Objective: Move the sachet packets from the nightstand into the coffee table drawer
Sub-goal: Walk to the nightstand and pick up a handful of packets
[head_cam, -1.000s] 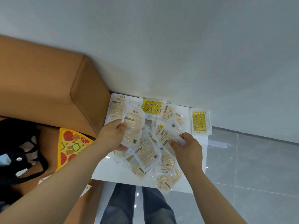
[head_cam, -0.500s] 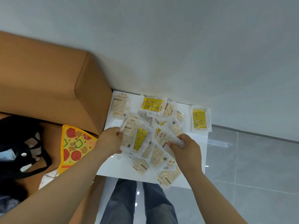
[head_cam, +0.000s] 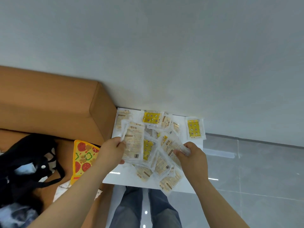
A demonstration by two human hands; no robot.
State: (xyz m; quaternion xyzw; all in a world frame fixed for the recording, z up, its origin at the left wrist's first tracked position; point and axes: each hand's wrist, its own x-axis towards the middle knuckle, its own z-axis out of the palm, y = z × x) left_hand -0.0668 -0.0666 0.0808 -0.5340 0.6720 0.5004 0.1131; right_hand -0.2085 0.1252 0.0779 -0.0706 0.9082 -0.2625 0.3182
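Observation:
Several clear sachet packets with beige or yellow contents lie scattered on the white nightstand against the wall. My left hand grips a small bunch of sachets at their left edge, a beige one on top. My right hand pinches another beige sachet at the heap's right side. One yellow sachet lies apart at the far right corner. More loose sachets sit at the near edge. No coffee table or drawer is in view.
A brown upholstered headboard or sofa block stands left of the nightstand. Below it lie a pizza-slice toy and a black bag. Grey glossy tiles lie to the right, a grey wall behind. My legs stand below the nightstand's near edge.
My left hand has drawn its bunch of sachets together, with a beige packet now fanned on top. My right hand has lifted its beige sachet slightly clear of the heap.

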